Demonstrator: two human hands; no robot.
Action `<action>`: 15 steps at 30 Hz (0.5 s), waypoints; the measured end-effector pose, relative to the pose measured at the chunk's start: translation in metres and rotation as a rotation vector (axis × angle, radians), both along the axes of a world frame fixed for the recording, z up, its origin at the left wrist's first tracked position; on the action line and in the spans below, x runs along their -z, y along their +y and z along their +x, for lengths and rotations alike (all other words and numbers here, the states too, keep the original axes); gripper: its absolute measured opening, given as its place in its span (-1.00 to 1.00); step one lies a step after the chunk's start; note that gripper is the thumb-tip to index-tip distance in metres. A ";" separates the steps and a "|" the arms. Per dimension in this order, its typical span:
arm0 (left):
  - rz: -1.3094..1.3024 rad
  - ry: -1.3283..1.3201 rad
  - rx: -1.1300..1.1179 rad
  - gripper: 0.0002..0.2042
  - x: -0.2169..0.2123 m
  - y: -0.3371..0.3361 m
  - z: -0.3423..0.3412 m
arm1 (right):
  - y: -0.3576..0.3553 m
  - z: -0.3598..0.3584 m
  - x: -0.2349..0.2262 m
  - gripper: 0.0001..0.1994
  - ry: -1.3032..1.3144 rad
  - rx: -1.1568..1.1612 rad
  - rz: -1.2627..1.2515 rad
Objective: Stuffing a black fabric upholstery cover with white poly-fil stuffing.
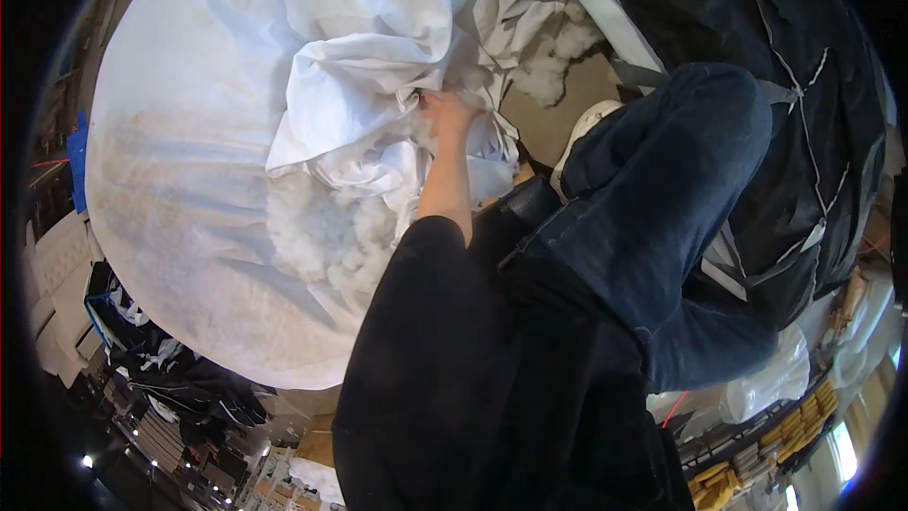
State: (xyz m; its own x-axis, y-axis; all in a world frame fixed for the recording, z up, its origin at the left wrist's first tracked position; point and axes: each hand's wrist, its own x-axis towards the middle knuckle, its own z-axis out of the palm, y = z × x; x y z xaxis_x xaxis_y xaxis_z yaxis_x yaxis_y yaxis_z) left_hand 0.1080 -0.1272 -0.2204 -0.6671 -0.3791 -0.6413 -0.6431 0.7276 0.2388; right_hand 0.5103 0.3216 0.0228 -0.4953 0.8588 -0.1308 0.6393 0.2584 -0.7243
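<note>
My left hand (448, 114) reaches into the folds of a large white fabric cover (170, 199), its fingers bent at a bunched edge of the cloth. The fingertips are partly hidden there, beside white fluffy stuffing. A bigger heap of this fibre stuffing (326, 232) lies on the cover, left of my bare forearm. More loose stuffing (547, 76) spills onto the brown floor beyond the hand. My right hand does not show.
My bent leg in dark jeans (681, 170) and a pale shoe (586, 128) are on the right. Past them sits a big black fabric bundle (804, 132) with grey straps. Dark bags (189, 388) lie at lower left, clear plastic (771, 378) at lower right.
</note>
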 end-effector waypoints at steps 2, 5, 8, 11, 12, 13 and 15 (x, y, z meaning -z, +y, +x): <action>-0.036 0.003 0.029 -0.12 0.030 -0.026 0.028 | 0.002 -0.001 -0.011 -0.71 0.027 0.013 -0.011; -0.026 0.029 0.219 -0.21 0.063 -0.030 0.081 | 0.018 0.003 -0.028 -0.72 0.067 0.064 0.046; -0.054 0.197 0.245 -0.30 0.087 -0.131 0.136 | 0.021 -0.010 -0.009 -0.72 0.150 0.068 -0.046; 0.222 0.372 0.085 -0.46 0.059 -0.114 0.117 | 0.048 0.008 -0.026 -0.72 0.188 0.119 0.011; 0.344 0.517 -0.115 -0.51 0.029 -0.113 0.102 | 0.059 0.011 -0.028 -0.72 0.209 0.128 0.013; 0.501 0.549 -0.152 -0.55 0.000 -0.108 0.090 | 0.069 0.017 -0.031 -0.72 0.231 0.149 0.023; 0.744 0.572 -0.259 -0.60 -0.079 -0.091 0.074 | 0.084 0.030 -0.035 -0.72 0.280 0.198 0.037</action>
